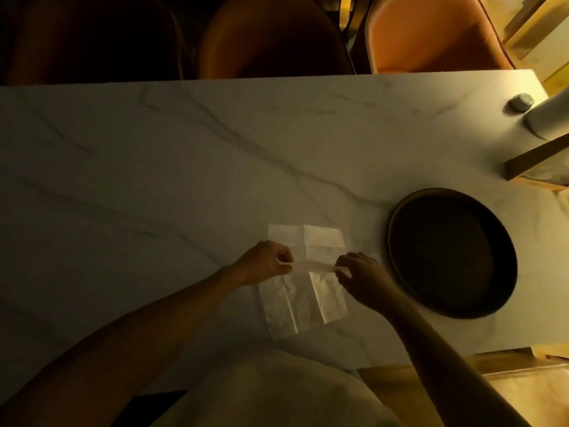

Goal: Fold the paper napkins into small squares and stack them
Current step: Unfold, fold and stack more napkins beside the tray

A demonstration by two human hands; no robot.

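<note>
A white paper napkin (303, 291) lies unfolded on the marble table (154, 180), creased into panels. Across its middle runs a raised ridge of paper, lifted off the table. My left hand (264, 261) pinches the left end of that ridge with curled fingers. The right end is pinched by my right hand (361, 277). The napkin's far half (308, 240) and near half lie flat on either side of the ridge. No folded squares or stack are in view.
A dark round tray (451, 252) sits just right of the napkin, close to my right hand. A small metallic object (521, 102) and a white cylinder (551, 118) stand at the far right corner. Chairs (271, 38) line the far edge.
</note>
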